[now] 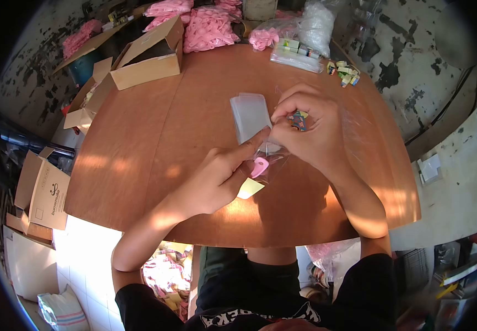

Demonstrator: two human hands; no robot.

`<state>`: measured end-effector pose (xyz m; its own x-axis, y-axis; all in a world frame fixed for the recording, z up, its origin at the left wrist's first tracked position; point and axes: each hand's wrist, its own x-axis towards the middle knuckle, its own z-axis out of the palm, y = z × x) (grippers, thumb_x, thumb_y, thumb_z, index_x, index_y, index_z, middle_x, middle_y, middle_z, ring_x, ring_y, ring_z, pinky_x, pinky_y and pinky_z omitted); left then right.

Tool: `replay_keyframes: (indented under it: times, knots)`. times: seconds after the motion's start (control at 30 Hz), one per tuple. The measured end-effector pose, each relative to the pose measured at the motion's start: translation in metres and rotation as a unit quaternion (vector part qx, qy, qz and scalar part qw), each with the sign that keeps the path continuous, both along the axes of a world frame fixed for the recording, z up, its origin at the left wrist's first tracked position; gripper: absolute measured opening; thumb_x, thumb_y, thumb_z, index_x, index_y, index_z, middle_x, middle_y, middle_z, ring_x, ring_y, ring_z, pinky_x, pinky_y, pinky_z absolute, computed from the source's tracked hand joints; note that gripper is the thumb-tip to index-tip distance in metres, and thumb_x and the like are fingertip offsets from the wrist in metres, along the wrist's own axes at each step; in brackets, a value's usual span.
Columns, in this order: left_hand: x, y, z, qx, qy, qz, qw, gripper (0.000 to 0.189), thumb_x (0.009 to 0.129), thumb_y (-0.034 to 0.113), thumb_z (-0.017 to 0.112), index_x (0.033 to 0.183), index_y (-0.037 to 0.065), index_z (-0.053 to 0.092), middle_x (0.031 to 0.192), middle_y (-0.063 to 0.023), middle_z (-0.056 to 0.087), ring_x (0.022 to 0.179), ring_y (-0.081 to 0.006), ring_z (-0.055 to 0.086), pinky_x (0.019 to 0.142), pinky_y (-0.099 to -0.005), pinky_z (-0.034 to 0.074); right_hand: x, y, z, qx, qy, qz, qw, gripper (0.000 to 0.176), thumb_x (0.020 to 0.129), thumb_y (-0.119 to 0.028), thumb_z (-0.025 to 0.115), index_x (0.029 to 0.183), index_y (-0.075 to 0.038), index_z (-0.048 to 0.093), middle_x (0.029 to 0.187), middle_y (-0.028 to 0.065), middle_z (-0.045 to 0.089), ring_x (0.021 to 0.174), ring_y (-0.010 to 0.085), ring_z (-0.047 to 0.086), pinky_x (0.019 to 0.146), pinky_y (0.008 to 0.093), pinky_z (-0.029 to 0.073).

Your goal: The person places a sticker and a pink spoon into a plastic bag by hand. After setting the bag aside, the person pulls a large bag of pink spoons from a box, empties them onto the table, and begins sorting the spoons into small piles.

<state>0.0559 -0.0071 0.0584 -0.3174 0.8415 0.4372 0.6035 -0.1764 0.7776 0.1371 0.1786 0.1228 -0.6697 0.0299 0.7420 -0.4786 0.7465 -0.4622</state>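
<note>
My left hand [211, 176] is closed on a small clear plastic bag [276, 160], its fingers at the bag's upper left edge. A pink plastic piece [259, 166] shows inside the bag. Just right of the bag's mouth, my right hand [313, 127] is curled, thumb and forefinger pinched together at the top of the bag. Small colourful printed labels [298, 119] show within its curled fingers. A pale yellow slip of paper [250, 188] lies below the bag, near my left fingers. Behind both hands rests a stack of clear plastic sleeves [249, 113].
An open cardboard box [147, 63] stands at the table's back left. Bags of pink pieces [211, 30] line the back edge. Clear plastic packs [298, 58] and a small pile of printed labels [346, 73] lie back right. Another carton [48, 190] is on the left.
</note>
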Motion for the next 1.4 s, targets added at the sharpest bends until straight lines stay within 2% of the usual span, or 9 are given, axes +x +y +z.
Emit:
replay_keyframes:
  times: [0.03, 0.1, 0.23, 0.47, 0.6, 0.7, 1.0, 1.23, 1.4]
  knots:
    - [0.005, -0.002, 0.001, 0.004, 0.002, -0.005, 1.000, 0.061, 0.087, -0.008, 0.045, 0.147, 0.000, 0.035, 0.081, -0.0217, 0.065, 0.067, -0.0252, 0.063, 0.066, -0.0302, 0.049, 0.005, 0.006, 0.006, 0.001, 0.000, -0.003, 1.000, 0.006, 0.070, 0.004, 0.062, 0.072, -0.002, 0.063, 0.074, 0.0047, 0.060, 0.069, 0.0121, 0.059, 0.064, 0.0250, 0.046]
    - [0.016, -0.001, -0.012, 0.033, -0.063, -0.001, 0.997, 0.060, 0.088, -0.008, 0.045, 0.147, 0.000, 0.035, 0.085, -0.0201, 0.067, 0.071, -0.0207, 0.064, 0.068, -0.0274, 0.048, 0.012, 0.029, 0.019, -0.274, 0.002, 0.059, 0.960, 0.005, 0.075, 0.005, 0.064, 0.078, 0.001, 0.065, 0.080, 0.0036, 0.064, 0.073, 0.0082, 0.058, 0.066, 0.0237, 0.046]
    - [0.025, -0.001, -0.022, 0.053, -0.198, 0.021, 0.979, 0.057, 0.091, -0.006, 0.044, 0.147, -0.001, 0.035, 0.096, -0.0151, 0.070, 0.082, -0.0115, 0.062, 0.075, -0.0226, 0.047, 0.020, 0.057, 0.032, -0.255, 0.003, 0.082, 0.964, 0.006, 0.077, 0.005, 0.063, 0.081, 0.003, 0.066, 0.081, 0.0032, 0.064, 0.075, 0.0094, 0.058, 0.068, 0.0238, 0.046]
    - [0.048, 0.003, -0.011, 0.015, -0.179, 0.026, 0.983, 0.047, 0.090, -0.006, 0.043, 0.137, -0.004, 0.046, 0.087, -0.0186, 0.066, 0.078, -0.0180, 0.064, 0.071, -0.0293, 0.049, 0.050, -0.005, -0.009, 0.180, 0.001, -0.011, 0.984, 0.007, 0.074, -0.006, 0.072, 0.079, -0.005, 0.067, 0.084, 0.0039, 0.060, 0.077, 0.0216, 0.061, 0.069, 0.0327, 0.050]
    - [0.055, -0.001, 0.003, -0.077, -0.097, 0.024, 0.992, 0.031, 0.092, -0.007, 0.044, 0.122, -0.007, 0.051, 0.087, -0.0128, 0.065, 0.078, -0.0113, 0.058, 0.070, -0.0252, 0.047, 0.053, -0.010, -0.018, 0.236, 0.035, -0.060, 0.969, 0.010, 0.072, -0.012, 0.073, 0.077, -0.007, 0.066, 0.079, 0.0020, 0.057, 0.075, 0.0218, 0.059, 0.066, 0.0357, 0.049]
    - [0.055, -0.001, -0.003, -0.091, -0.042, 0.045, 0.994, 0.026, 0.088, -0.006, 0.048, 0.113, -0.006, 0.052, 0.076, -0.0160, 0.062, 0.066, -0.0149, 0.059, 0.059, -0.0293, 0.046, 0.054, -0.011, -0.023, 0.267, 0.027, -0.059, 0.962, 0.016, 0.068, -0.005, 0.075, 0.082, -0.005, 0.067, 0.083, 0.0044, 0.061, 0.072, 0.0232, 0.060, 0.064, 0.0351, 0.048]
    - [0.070, -0.001, -0.008, -0.030, 0.016, 0.054, 0.998, 0.034, 0.083, -0.010, 0.047, 0.116, -0.009, 0.051, 0.075, -0.0207, 0.062, 0.067, -0.0315, 0.065, 0.061, -0.0354, 0.049, 0.058, -0.016, -0.034, 0.294, 0.074, -0.097, 0.948, 0.016, 0.062, 0.000, 0.069, 0.076, -0.006, 0.065, 0.078, 0.0036, 0.060, 0.067, 0.0226, 0.059, 0.060, 0.0351, 0.046]
    - [0.078, -0.011, 0.003, 0.016, -0.009, 0.040, 0.999, 0.065, 0.079, -0.012, 0.048, 0.143, -0.006, 0.037, 0.086, -0.0252, 0.061, 0.072, -0.0405, 0.063, 0.071, -0.0378, 0.052, 0.059, 0.001, -0.020, -0.016, -0.074, 0.065, 0.995, 0.012, 0.066, 0.003, 0.072, 0.071, -0.003, 0.063, 0.074, 0.0072, 0.063, 0.068, 0.0130, 0.060, 0.060, 0.0291, 0.048]
    - [0.082, -0.013, -0.006, 0.097, -0.125, 0.079, 0.984, 0.055, 0.093, -0.008, 0.042, 0.146, -0.005, 0.032, 0.106, -0.0218, 0.067, 0.088, -0.0214, 0.069, 0.078, -0.0297, 0.053, 0.060, 0.026, 0.002, -0.298, -0.056, 0.118, 0.946, 0.006, 0.073, 0.002, 0.063, 0.078, -0.001, 0.063, 0.078, 0.0055, 0.061, 0.074, 0.0118, 0.058, 0.066, 0.0243, 0.046]
